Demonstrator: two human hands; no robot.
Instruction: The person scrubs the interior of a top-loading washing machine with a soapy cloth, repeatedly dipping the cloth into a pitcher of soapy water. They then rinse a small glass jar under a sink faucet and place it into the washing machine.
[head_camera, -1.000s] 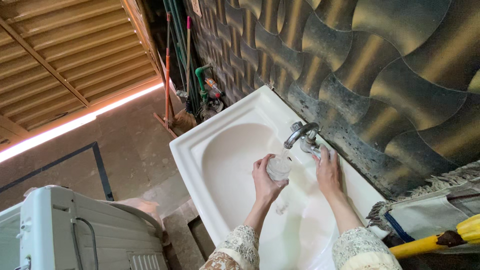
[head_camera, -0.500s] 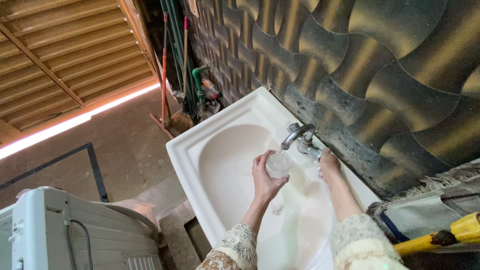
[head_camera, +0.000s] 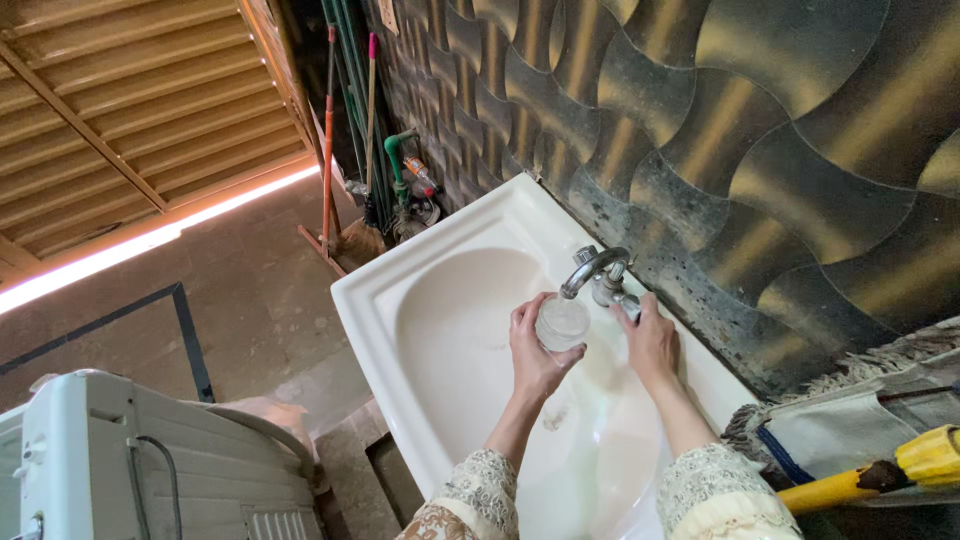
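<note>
My left hand (head_camera: 533, 358) grips a small clear glass (head_camera: 562, 322) and holds it right under the spout of a metal tap (head_camera: 592, 270). My right hand (head_camera: 652, 338) rests on the tap's handle at the back rim of a white washbasin (head_camera: 420, 330). Both hands are over the basin bowl. My sleeves are patterned and light-coloured. No water flow is clear to see.
A wall of dark wavy tiles (head_camera: 700, 130) runs behind the basin. Broom and mop handles (head_camera: 328, 130) lean in the far corner beside a green pipe (head_camera: 397, 165). A white machine (head_camera: 130, 460) stands at lower left. A yellow-handled mop (head_camera: 870, 470) lies at right.
The view has shifted slightly. My left hand keeps the glass under the spout and my right hand has settled on the tap handle.
</note>
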